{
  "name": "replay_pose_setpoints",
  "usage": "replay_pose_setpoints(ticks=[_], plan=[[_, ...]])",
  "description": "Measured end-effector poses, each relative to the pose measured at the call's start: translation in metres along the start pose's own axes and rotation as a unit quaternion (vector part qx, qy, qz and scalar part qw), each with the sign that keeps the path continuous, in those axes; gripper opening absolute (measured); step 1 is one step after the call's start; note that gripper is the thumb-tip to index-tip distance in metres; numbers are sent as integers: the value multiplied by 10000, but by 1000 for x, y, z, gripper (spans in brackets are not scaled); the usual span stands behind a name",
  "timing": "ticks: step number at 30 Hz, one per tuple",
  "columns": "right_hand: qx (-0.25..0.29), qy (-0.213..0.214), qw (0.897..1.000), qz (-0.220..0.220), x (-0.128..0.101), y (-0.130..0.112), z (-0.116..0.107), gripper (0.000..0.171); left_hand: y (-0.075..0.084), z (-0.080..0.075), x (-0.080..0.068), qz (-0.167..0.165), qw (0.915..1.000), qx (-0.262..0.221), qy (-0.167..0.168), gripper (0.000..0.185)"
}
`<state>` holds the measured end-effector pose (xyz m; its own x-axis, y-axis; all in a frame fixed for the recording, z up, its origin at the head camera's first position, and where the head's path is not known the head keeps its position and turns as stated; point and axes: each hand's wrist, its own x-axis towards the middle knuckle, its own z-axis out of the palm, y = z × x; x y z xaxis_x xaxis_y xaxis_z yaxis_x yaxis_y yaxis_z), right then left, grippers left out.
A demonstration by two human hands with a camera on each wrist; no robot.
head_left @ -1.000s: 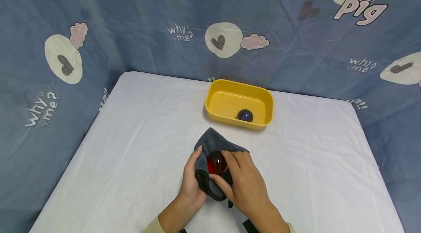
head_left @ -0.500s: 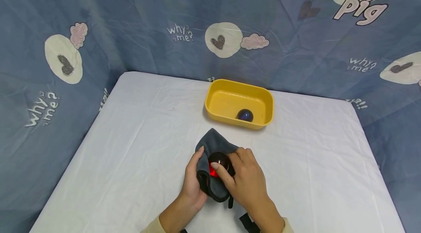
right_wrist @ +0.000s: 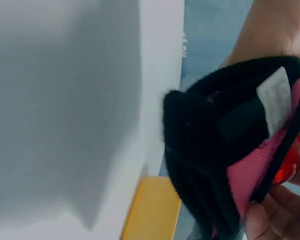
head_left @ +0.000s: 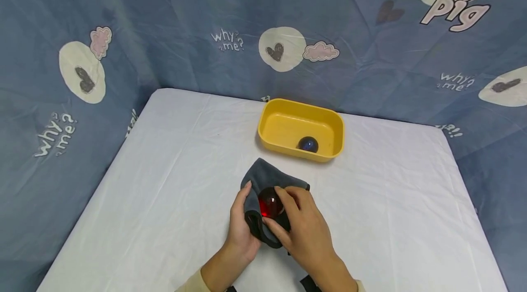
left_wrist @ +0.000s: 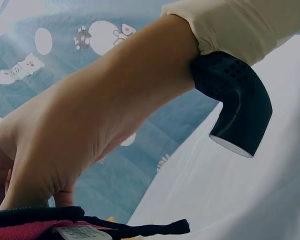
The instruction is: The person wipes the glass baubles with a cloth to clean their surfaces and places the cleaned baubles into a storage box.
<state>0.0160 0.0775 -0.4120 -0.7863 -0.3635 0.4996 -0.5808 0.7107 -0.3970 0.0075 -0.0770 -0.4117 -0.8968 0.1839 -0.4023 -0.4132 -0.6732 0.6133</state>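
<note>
A glossy red ball [head_left: 269, 202], dark on its upper side, sits in a folded grey cloth [head_left: 263, 173] with black edging. My left hand [head_left: 240, 228] cups the cloth from the left, its thumb up along the near fold. From the right, my right hand [head_left: 306, 223] holds the ball with its fingers at the top and its thumb at the lower edge. In the right wrist view the cloth [right_wrist: 247, 185] shows a pink inner side and a white label, with the red ball [right_wrist: 290, 162] partly hidden behind it. Left fingers are mostly hidden under the cloth.
Behind the hands a yellow tray [head_left: 267, 138] stands on the white-covered table [head_left: 185, 168], with a dark blue ball [head_left: 308, 144] inside. A blue printed curtain [head_left: 197, 8] surrounds the table's back and sides. A black wrist mount [left_wrist: 235, 100] hangs from the right sleeve.
My right thumb has come off the ball's front to its lower edge, and the fingers have shifted left over its top. The cloth's right corner is spread out again. My left hand keeps its hold.
</note>
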Motion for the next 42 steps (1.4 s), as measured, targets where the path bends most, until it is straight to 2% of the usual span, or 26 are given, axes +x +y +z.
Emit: replay_pose_setpoints(ticks=[4, 11, 17, 20, 24, 27, 31, 36, 42], plan=[[38, 14, 10000, 25, 1, -1, 0, 61, 0, 0, 0, -30, 10000, 7, 69, 56], [19, 225, 9997, 82, 6, 1, 1, 58, 0, 0, -1, -157, 9998, 54, 52, 57], [-36, 262, 9988, 405, 9, 3, 6, 55, 0, -1, -2, -232, 9997, -41, 48, 53], [-54, 113, 9980, 619, 9, 4, 8, 54, 0, -2, -1, -146, 9999, -31, 51, 51], [182, -173, 9966, 783, 5, 5, 9, 58, 1, -3, 2, 17, 10000, 50, 36, 50], [306, -286, 9966, 709, 1, 6, 9, 65, 3, -4, 2, 84, 9999, 108, 64, 51], [285, -82, 9987, 415, -2, 4, 9, 71, 3, -3, 2, 96, 9998, 100, 123, 52], [262, 238, 9988, 328, 1, 2, 9, 60, 2, -2, 2, 10, 9999, 105, 103, 55], [280, 342, 9982, 405, 4, 1, 8, 60, 0, -3, 1, -53, 9999, 68, 89, 58]])
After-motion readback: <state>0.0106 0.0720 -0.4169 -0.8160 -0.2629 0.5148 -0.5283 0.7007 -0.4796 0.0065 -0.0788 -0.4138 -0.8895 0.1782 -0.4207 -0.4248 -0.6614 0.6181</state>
